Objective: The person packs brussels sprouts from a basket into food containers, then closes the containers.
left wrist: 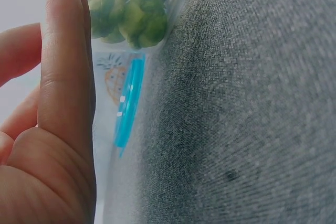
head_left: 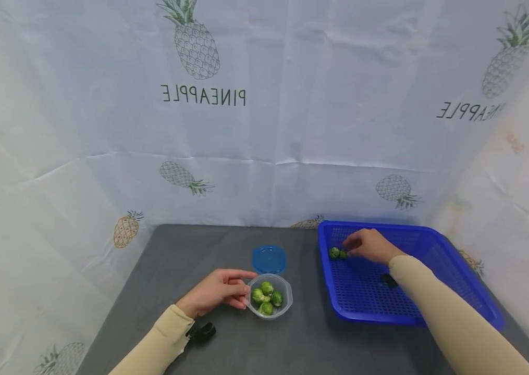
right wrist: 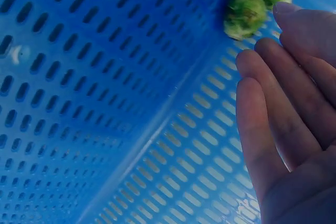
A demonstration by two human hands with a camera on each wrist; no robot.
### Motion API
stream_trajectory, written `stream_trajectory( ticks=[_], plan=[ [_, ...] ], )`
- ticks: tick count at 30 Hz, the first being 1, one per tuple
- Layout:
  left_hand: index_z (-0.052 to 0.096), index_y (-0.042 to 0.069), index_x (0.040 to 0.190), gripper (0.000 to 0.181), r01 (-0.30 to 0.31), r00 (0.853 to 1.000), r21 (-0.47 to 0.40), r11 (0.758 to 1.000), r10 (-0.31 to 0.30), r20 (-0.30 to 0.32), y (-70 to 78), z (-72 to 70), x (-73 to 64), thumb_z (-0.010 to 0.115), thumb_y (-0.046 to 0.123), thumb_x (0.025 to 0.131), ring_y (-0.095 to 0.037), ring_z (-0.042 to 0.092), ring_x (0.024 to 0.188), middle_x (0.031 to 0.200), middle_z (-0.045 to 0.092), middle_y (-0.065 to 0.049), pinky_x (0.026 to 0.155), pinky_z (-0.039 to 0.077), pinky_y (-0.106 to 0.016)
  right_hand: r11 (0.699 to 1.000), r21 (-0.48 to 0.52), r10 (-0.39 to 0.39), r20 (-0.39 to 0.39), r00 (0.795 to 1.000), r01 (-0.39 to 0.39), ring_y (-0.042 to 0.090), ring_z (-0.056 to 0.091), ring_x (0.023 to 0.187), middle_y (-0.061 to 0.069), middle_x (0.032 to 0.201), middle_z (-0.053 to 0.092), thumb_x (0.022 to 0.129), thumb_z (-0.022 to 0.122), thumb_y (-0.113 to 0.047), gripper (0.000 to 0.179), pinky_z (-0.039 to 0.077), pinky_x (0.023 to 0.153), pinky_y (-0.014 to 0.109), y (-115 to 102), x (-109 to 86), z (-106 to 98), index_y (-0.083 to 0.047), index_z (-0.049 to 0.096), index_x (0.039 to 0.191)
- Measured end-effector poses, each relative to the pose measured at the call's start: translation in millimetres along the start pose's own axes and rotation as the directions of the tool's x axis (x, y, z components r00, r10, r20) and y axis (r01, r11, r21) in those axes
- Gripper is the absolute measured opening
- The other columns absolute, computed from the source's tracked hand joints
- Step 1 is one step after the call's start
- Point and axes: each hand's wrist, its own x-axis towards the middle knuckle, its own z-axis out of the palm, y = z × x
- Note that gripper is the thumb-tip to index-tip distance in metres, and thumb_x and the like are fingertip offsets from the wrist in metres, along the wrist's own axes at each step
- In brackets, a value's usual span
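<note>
A clear plastic container (head_left: 284,311) stands on the table with several Brussels sprouts (head_left: 266,309) inside. My left hand (head_left: 222,291) rests against its left side, index finger along the rim and thumb straight in the left wrist view. Two more Brussels sprouts (right wrist: 245,15) lie side by side near the left wall of a blue basket (head_left: 363,316). Reaching into that basket, my right hand (head_left: 373,246) has its fingertips right beside these sprouts. Its fingers are loosely bent with nothing between them in the right wrist view.
A round blue lid (head_left: 269,259) lies just behind the container. The grey tabletop (head_left: 189,250) meets a white cloth backdrop (head_left: 292,125) printed with pineapples. Raised, perforated walls surround the basket.
</note>
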Motion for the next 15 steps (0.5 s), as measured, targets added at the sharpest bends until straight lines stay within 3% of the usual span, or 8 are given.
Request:
stream_trajectory(
  ticks=[15],
  plan=[
    [0.051, 0.000, 0.159, 0.058, 0.002, 1.000, -0.004, 1.000, -0.002, 0.018, 0.1, -2.1, -0.8, 0.070, 0.012, 0.106, -0.013, 0.078, 0.090, 0.099, 0.078, -0.004, 0.085, 0.069, -0.033, 0.997, -0.071, 0.009, 0.003, 1.000, -0.009, 0.035, 0.077, 0.105, 0.015, 0.115, 0.082, 0.094, 0.081, -0.009, 0.024, 0.066, 0.089, 0.051, 3.7, 3.1, 7.5, -0.002, 0.082, 0.117]
  ],
)
